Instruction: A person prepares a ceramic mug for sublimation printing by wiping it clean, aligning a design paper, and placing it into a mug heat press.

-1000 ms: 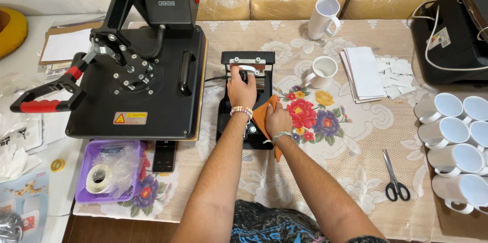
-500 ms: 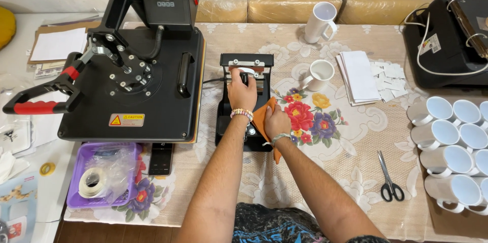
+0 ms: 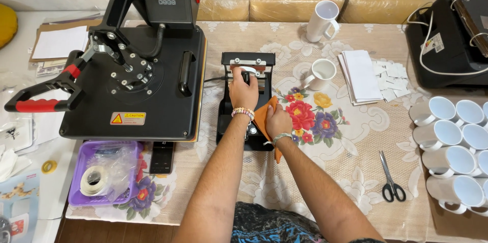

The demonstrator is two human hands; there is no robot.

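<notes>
A small black mug press [image 3: 248, 101] sits mid-table. My left hand [image 3: 243, 89] reaches over it and grips the white mug [image 3: 248, 70] lying in its clamp at the far end. My right hand [image 3: 278, 121] rests at the press's right edge, closed on an orange cloth [image 3: 262, 116] that hangs down past my wrist. Both forearms stretch in from the bottom of the view.
A large black flat heat press [image 3: 137, 80] with a red-handled lever stands to the left. Two white mugs [image 3: 321, 73], a paper stack [image 3: 360, 75], scissors [image 3: 390, 179] and several white mugs [image 3: 452, 146] lie to the right. A purple tray with tape [image 3: 101, 174] sits front left. A black machine [image 3: 450, 40] stands far right.
The view has shifted slightly. Both hands have stayed in place on the mug and the cloth.
</notes>
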